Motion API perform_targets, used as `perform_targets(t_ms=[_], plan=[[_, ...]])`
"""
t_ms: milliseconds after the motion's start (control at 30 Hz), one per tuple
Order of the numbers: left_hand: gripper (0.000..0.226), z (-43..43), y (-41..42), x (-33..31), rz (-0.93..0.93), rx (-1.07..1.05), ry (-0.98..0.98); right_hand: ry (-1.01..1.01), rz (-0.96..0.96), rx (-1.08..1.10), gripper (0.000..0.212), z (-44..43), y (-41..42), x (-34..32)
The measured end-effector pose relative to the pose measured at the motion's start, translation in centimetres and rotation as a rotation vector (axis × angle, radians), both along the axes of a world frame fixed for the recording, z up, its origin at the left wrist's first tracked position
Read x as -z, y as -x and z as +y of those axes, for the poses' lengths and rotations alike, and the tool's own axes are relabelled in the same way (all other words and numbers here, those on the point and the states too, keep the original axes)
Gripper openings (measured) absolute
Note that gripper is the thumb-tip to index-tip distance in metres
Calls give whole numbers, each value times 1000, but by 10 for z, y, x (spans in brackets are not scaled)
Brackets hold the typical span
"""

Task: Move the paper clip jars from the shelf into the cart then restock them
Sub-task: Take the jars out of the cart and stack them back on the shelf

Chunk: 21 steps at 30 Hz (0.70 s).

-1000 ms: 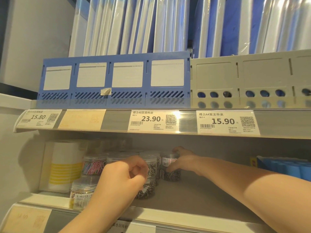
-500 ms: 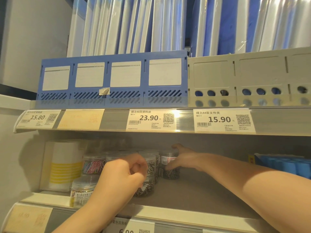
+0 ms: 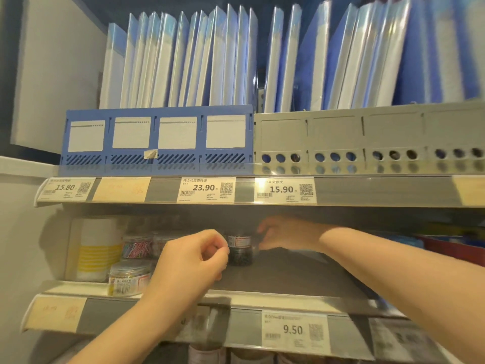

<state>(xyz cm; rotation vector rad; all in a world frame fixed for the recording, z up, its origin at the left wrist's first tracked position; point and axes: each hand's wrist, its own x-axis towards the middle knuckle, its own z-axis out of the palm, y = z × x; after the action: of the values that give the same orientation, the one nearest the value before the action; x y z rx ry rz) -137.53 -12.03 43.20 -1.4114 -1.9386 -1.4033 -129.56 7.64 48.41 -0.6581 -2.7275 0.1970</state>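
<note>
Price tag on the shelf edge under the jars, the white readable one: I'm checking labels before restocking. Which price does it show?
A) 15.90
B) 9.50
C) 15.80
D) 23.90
B: the price tag below the jars reads 9.50; the other three prices hang above them.

A single head-worn wide-angle view faces the shelf (image 3: 288, 279) close and head-on, the left grip (image 3: 191, 261) and right grip (image 3: 286, 235) mid-frame, folders (image 3: 236, 61) above them.
</note>
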Motion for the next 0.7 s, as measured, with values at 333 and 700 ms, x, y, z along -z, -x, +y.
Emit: perform_targets(t_ms=[333, 700], plan=[[17, -17, -124, 24, 42, 278, 50, 183, 368, 100, 12, -100, -171, 52], [19, -79, -349, 95, 36, 1017, 226, 70, 296, 654, 9, -295, -428, 138]])
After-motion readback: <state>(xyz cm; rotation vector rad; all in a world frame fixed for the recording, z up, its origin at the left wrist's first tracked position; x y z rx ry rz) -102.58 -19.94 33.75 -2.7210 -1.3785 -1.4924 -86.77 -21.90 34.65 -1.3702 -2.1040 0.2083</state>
